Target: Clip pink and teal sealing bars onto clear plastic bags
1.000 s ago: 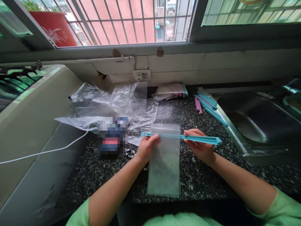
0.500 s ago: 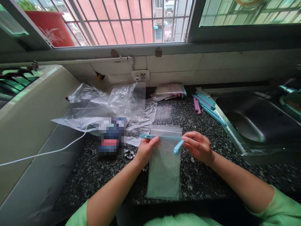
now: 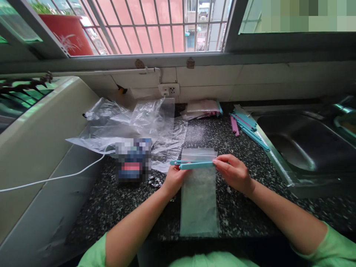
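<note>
A clear zip bag [image 3: 198,204] lies flat on the dark speckled counter in front of me. Across its upper part, just below the zip strip, is a light blue bag sealing clip [image 3: 198,165], its two bars nearly side by side. My left hand [image 3: 175,178] is closed on the clip's left part and the bag's edge, the thumb partly hidden behind the front bar. With fingertips pinched, my right hand [image 3: 233,171] grips the clip's right end at the bag's right edge.
Crumpled clear plastic sheets [image 3: 130,120] cover the back left, beside a blurred-out packet [image 3: 132,163] and small shiny pieces [image 3: 155,181]. Filled bags [image 3: 203,107] lie by the wall. Blue and pink clips [image 3: 247,124] rest against the steel sink [image 3: 292,141]. A white cable [image 3: 55,181] runs left.
The clip's loose bar, which hung down at an angle from the right end, has swung up to lie along the other bar across the bag.
</note>
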Tool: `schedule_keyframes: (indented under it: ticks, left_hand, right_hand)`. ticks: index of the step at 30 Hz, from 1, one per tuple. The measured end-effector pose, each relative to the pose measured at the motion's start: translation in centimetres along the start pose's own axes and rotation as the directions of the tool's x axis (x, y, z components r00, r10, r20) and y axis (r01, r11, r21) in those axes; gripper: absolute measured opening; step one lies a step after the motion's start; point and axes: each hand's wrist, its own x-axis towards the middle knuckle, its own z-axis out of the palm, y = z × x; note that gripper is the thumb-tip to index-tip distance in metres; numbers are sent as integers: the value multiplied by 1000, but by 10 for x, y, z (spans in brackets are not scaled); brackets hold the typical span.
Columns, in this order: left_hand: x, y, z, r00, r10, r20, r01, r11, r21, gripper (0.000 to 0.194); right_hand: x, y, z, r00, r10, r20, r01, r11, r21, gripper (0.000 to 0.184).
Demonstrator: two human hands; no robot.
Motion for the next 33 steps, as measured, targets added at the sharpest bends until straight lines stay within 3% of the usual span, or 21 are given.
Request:
schedule_keyframes:
  ticks: [10, 21, 33]
  left_hand:
    - [5, -7, -5, 999, 41, 26, -42, 998, 49, 19]
    - [6, -2, -7, 999, 15, 52, -17, 999, 44, 16]
    - [13, 0, -15, 993, 115, -38, -114, 993, 29, 27]
  right_hand:
    - [-1, 0, 0, 998, 21, 55, -24, 999, 41, 41]
    - [-1, 2, 3, 992, 65, 111, -69, 997, 33, 35]
    - [1, 1, 2, 995, 96, 41, -99, 991, 88, 34]
